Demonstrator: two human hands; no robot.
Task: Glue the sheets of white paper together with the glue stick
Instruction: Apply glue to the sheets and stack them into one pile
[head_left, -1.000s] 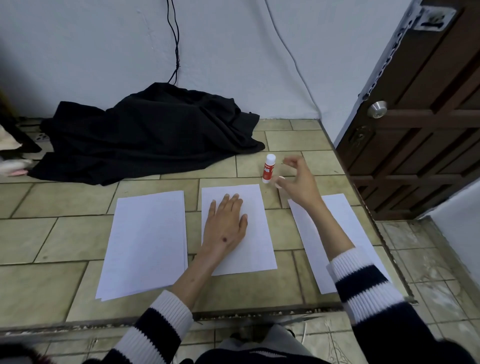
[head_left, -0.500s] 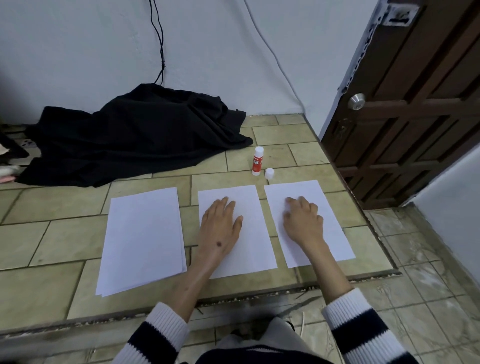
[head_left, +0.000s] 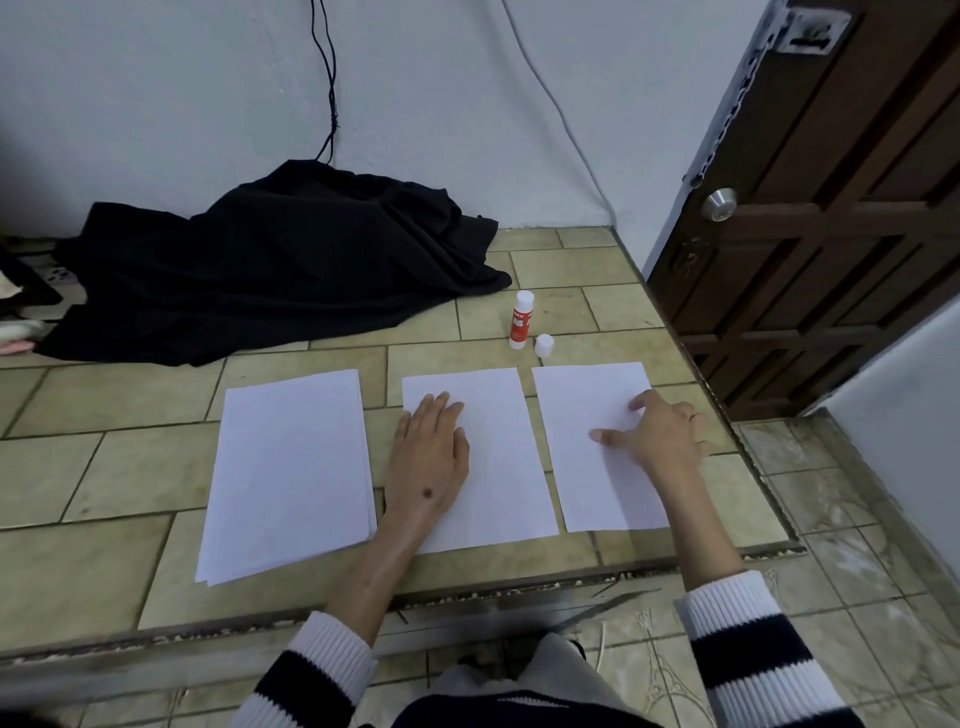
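The middle sheet (head_left: 493, 457) is pressed flat under the spread left hand (head_left: 428, 457); the right sheet (head_left: 587, 441) is touched by the right hand's (head_left: 660, 436) spread fingers. Just beyond, nearer the right hand, the glue stick (head_left: 521, 326) is stood upright, uncapped, cap (head_left: 544, 345) beside.

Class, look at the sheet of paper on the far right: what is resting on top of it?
Only the right hand rests on the right sheet, fingers spread flat near its right edge. The glue stick and its cap stand beyond it on the tiles. Whatever lies beneath the sheet is hidden.
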